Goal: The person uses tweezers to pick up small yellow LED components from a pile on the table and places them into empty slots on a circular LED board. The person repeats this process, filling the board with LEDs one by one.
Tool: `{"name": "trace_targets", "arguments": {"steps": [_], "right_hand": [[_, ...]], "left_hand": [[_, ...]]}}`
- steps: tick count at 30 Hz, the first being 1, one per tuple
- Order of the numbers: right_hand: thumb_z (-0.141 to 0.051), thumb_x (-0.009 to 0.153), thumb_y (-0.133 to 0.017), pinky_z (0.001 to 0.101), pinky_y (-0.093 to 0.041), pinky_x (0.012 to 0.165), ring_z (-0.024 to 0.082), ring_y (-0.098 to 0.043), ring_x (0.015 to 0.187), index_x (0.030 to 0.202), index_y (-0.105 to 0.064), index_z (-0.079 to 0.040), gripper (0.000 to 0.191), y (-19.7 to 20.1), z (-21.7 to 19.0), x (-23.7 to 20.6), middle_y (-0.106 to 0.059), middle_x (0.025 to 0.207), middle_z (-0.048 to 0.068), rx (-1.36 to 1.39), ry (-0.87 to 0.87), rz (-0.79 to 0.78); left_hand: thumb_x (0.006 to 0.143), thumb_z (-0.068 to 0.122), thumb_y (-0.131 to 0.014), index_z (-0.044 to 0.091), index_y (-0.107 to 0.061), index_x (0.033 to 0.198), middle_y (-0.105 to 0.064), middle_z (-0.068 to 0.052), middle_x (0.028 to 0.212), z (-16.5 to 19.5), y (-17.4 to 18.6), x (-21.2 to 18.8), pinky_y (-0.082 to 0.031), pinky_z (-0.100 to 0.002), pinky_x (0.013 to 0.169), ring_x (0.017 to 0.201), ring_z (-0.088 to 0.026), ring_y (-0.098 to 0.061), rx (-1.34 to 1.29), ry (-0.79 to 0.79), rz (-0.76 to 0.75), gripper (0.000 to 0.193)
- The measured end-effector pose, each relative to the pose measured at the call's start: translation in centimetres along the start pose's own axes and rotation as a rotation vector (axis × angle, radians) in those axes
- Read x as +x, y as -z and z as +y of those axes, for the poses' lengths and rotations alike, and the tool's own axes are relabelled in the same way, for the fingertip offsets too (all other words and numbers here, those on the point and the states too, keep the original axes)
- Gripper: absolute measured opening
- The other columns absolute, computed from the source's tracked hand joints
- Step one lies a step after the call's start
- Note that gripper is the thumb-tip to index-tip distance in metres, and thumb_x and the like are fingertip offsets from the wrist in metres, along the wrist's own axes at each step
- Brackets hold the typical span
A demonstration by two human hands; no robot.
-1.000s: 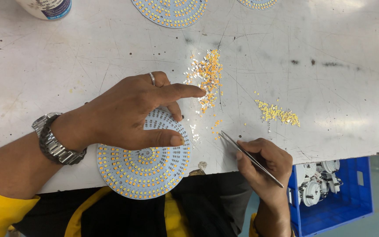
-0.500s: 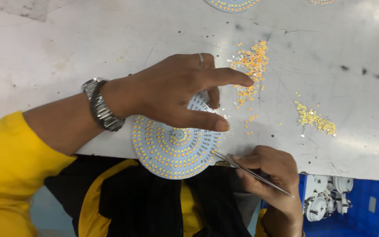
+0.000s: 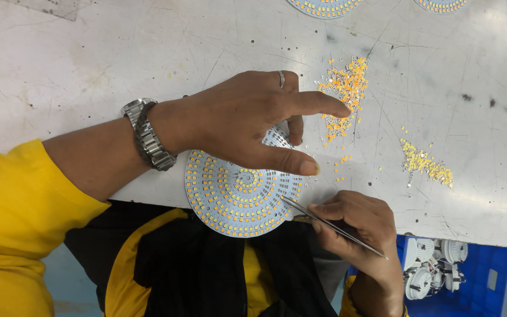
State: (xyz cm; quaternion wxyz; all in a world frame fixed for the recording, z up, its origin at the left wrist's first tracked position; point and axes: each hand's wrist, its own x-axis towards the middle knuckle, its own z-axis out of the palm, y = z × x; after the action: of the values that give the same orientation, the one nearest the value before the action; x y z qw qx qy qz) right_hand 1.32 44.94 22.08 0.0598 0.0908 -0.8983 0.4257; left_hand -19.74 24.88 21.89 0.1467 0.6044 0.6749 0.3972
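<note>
Our right hand (image 3: 356,226) is pinched closed on a pair of slim metal tweezers (image 3: 331,225), thumb and fingers clamped about mid-shaft. The tips reach the lower right edge of the round LED board (image 3: 239,196); we cannot tell whether they hold a chip there.

Our left hand (image 3: 247,120) lies flat and unclenched over the upper right part of the board, grasping nothing. The thumb presses along the board's right edge, the forefinger stretches out toward the pile of loose chips, and the other fingers curl down onto the board. A ring sits on one finger, and a metal wristwatch (image 3: 146,141) on the wrist above a yellow sleeve (image 3: 16,211).

The board is white, with concentric rings of small yellow chips. It overhangs the near edge of the white worktable (image 3: 77,76), its lower half above our lap.

A heap of loose orange-and-white chips (image 3: 344,88) lies just beyond the left forefinger. A smaller yellow heap (image 3: 426,164) sits well to the right.

Two more round boards show partly at the far edge (image 3: 324,6) (image 3: 444,4). A blue bin (image 3: 465,276) of white round parts stands below the table, at lower right.
</note>
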Motion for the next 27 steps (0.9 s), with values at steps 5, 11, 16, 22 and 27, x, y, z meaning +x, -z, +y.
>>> {"name": "trace_targets", "arguments": {"steps": [5, 11, 16, 22, 27], "right_hand": [[-0.008, 0.073, -0.08, 0.0278, -0.04, 0.051, 0.013, -0.06, 0.055, 0.088, -0.073, -0.002, 0.018, 0.3, 0.5, -0.5, -0.062, 0.063, 0.004, 0.025, -0.042, 0.001], [-0.005, 0.08, -0.075, 0.0221, -0.035, 0.053, 0.007, -0.052, 0.057, 0.091, -0.073, 0.003, 0.013, 1.5, 2.0, -2.7, -0.064, 0.069, 0.005, 0.059, -0.23, 0.224], [-0.003, 0.085, -0.073, 0.0196, -0.042, 0.059, 0.005, -0.055, 0.065, 0.093, -0.069, 0.004, 0.012, 2.8, 3.3, -4.7, -0.066, 0.078, 0.006, 0.009, -0.262, 0.362], [-0.003, 0.081, -0.076, 0.0212, -0.04, 0.057, 0.008, -0.054, 0.059, 0.087, -0.07, 0.004, 0.011, 2.3, 3.6, -5.1, -0.065, 0.071, 0.006, 0.002, -0.237, 0.37], [-0.004, 0.077, -0.076, 0.022, -0.044, 0.057, 0.01, -0.061, 0.061, 0.089, -0.071, 0.003, 0.016, 2.1, 2.8, -4.4, -0.069, 0.076, 0.007, -0.015, -0.162, 0.323]], "left_hand": [[0.091, 0.07, -0.06, 0.018, -0.055, 0.148, -0.079, 0.003, 0.085, 0.0, 0.1, 0.0, -0.052, -0.038, 0.079, 0.094, -0.02, -0.063, 0.01, -0.001, 0.004, 0.078], [0.092, 0.067, -0.062, 0.016, -0.055, 0.148, -0.079, 0.003, 0.084, 0.0, 0.2, -0.2, -0.051, -0.038, 0.082, 0.093, -0.02, -0.063, -0.002, -0.013, 0.014, 0.077], [0.088, 0.063, -0.067, 0.013, -0.056, 0.147, -0.078, 0.002, 0.085, 0.3, 0.5, 0.1, -0.05, -0.037, 0.079, 0.092, -0.019, -0.062, -0.001, -0.005, -0.007, 0.078], [0.087, 0.061, -0.068, 0.01, -0.058, 0.144, -0.08, 0.003, 0.089, 0.7, 0.7, 0.0, -0.05, -0.036, 0.085, 0.094, -0.019, -0.062, -0.008, -0.038, 0.014, 0.077], [0.085, 0.061, -0.068, 0.01, -0.058, 0.145, -0.08, 0.004, 0.09, 0.7, 0.7, -0.3, -0.051, -0.036, 0.085, 0.097, -0.02, -0.06, -0.02, -0.016, 0.0, 0.08]]}}
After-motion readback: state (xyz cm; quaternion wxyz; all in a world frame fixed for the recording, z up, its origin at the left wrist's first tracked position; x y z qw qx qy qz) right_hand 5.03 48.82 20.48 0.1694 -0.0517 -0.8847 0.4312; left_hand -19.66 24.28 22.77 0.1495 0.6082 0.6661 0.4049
